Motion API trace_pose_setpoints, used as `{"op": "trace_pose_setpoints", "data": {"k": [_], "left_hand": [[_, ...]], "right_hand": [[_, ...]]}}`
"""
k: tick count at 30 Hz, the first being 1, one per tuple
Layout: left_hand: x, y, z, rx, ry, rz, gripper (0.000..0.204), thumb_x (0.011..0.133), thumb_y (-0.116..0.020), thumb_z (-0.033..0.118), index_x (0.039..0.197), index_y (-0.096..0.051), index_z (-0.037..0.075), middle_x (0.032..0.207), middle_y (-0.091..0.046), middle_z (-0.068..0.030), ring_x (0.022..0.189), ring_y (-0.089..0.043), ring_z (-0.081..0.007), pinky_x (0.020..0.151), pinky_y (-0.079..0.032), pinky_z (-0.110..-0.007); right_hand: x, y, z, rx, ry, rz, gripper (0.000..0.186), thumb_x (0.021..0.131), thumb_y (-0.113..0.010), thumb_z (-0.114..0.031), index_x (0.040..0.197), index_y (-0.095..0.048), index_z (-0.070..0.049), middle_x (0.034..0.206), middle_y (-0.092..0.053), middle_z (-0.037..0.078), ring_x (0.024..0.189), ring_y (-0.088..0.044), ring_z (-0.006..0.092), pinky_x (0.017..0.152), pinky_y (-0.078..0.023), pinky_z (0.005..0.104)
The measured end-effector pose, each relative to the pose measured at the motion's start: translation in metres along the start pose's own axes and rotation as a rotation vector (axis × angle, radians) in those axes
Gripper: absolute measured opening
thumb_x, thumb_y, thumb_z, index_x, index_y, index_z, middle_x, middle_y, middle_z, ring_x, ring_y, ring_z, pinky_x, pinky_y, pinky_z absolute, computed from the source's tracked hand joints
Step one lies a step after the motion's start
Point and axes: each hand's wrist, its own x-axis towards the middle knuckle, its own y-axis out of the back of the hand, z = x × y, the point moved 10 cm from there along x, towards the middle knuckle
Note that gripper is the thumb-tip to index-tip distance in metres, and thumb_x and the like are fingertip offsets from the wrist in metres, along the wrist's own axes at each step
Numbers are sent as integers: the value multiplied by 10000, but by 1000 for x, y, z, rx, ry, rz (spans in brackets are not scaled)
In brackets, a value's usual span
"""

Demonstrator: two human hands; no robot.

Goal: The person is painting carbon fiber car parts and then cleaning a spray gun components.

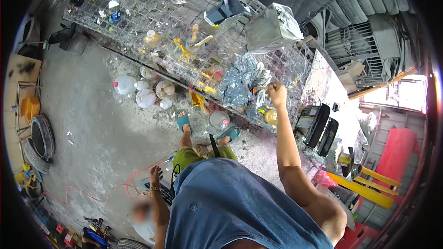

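My right arm reaches forward to the messy workbench (pixel 161 7). My right hand (pixel 277 94) is closed at the edge of a crumpled heap of shiny grey plastic sheet (pixel 240 80). A thin pale piece with an orange spot (pixel 256 90) shows by its fingertips; what it is cannot be made out. Just below that hand sits a round yellowish container (pixel 271 117). My left hand (pixel 156 175) hangs low beside my body, its fingers loosely apart and nothing visible in them.
On the bench stand a metal can (pixel 265 32), a dark tray (pixel 224 12) and a blue-labelled bottle (pixel 114 13). Plastic jugs (pixel 146 97) lie on the floor by its edge. A red hose (pixel 134 175) trails behind my left hand; tyres (pixel 42 136) stand far left.
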Motion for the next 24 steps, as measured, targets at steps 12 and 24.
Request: {"op": "trace_pose_setpoints", "data": {"k": [12,24], "left_hand": [[-10,-18,76,104,-112,-19,552,927,-601,440,1358,-513,107,1253,-626,-119,1108,-620,-290,869,-499,-425],[-14,6,14,39,-3,59,453,941,-601,381,1288,-565,91,1104,-660,-87,919,-646,-217,727,-509,-361]], "right_hand": [[-55,-11,13,-168,220,187,124,843,-614,-71,952,-660,-34,814,-649,249,778,-631,448,689,-508,456],[-9,5,-65,117,241,154,160,908,-594,-41,1040,-679,-13,728,-625,116,591,-562,211,590,-467,336]]}}
